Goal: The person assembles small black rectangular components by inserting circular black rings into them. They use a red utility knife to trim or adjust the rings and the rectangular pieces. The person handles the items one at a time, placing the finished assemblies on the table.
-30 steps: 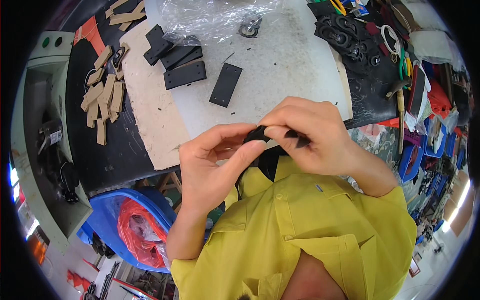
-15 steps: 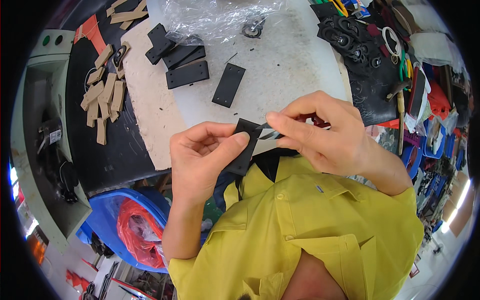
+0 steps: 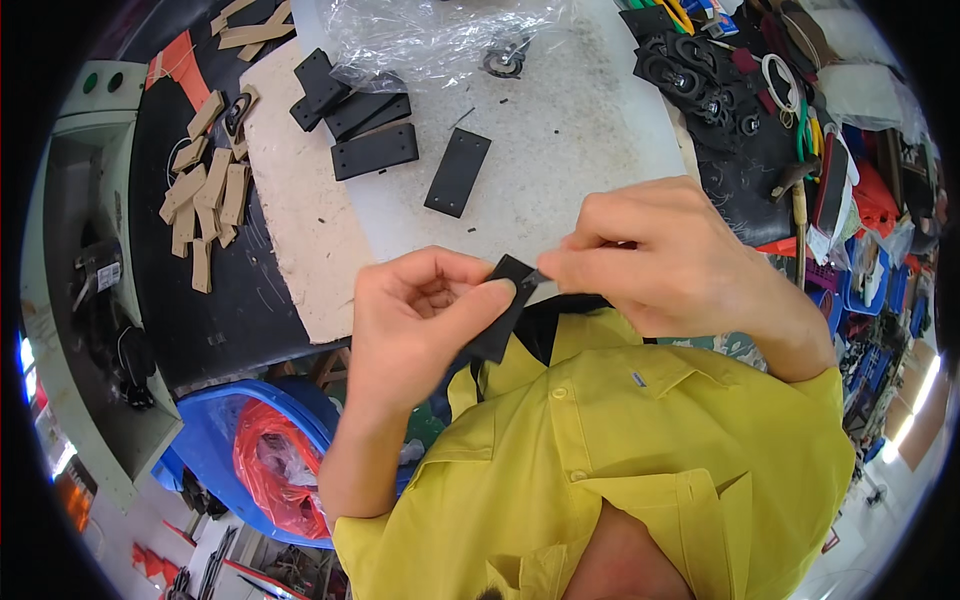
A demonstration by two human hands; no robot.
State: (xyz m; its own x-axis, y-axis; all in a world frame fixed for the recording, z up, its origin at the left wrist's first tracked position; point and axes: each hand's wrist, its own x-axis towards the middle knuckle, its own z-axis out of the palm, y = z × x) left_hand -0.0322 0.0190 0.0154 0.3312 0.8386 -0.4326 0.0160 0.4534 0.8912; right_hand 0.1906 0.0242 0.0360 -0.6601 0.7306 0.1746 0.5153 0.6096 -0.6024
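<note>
My left hand (image 3: 415, 315) pinches a flat black rectangular piece (image 3: 497, 335) between thumb and fingers, holding it tilted in front of my chest. My right hand (image 3: 665, 255) is closed around small scissors, mostly hidden by the fingers. Only the short grey blade end (image 3: 538, 279) shows, against the piece's right edge near its upper corner. Another black piece with small holes (image 3: 458, 172) lies alone on the white sheet. Several similar ones are piled in a black stack (image 3: 375, 150) to its left.
Clear plastic wrap (image 3: 430, 45) covers the far part of the white work sheet (image 3: 590, 130). Tan strips (image 3: 207, 195) lie scattered at left, and black round parts (image 3: 685, 75) are heaped at far right. A blue bin with a red bag (image 3: 275, 465) stands below the table's left side.
The black piece has moved slightly right and toward me, and tilted more. My right hand has turned over, so the blades and red handle seen before are now mostly hidden.
</note>
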